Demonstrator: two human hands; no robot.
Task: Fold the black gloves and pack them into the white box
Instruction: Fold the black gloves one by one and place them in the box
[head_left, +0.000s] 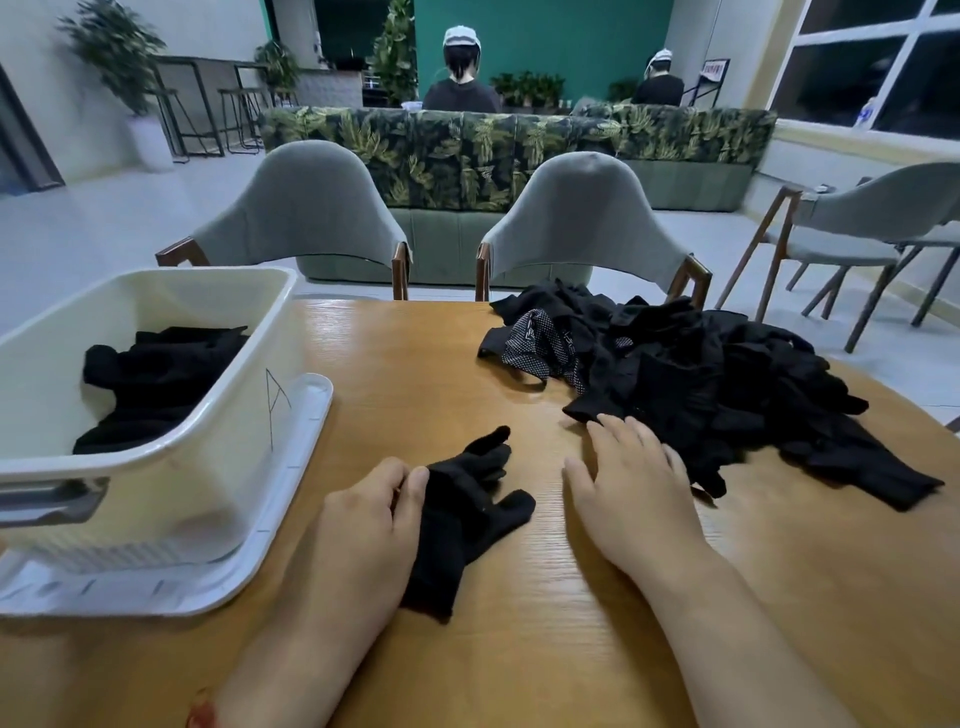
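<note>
- While your left hand (371, 514) rests on the wooden table (519, 649) with its fingers curled, its thumb and forefinger pinch the left edge of a single glove (462, 519).
- That glove lies flat just right of your left hand. Its long axis runs from the cuff nearest you to the fingertips farthest off, leaning slightly rightward, and its thumb sticks out toward your right hand (628, 483).
- Your right hand is spread flat, palm down, grasping nothing; bare table separates it from the single glove.
- Its fingertips touch the near edge of the pile of black gloves (727, 384), which sprawls beyond and to the right of that hand.
- Left of your left hand stands the white box (223, 467), with folded gloves (156, 379) lying inside.
- Under the box lies a white lid (296, 493), its rim near your left hand.
- Beyond both hands, past the table's far edge, stand two grey chairs (306, 208).
</note>
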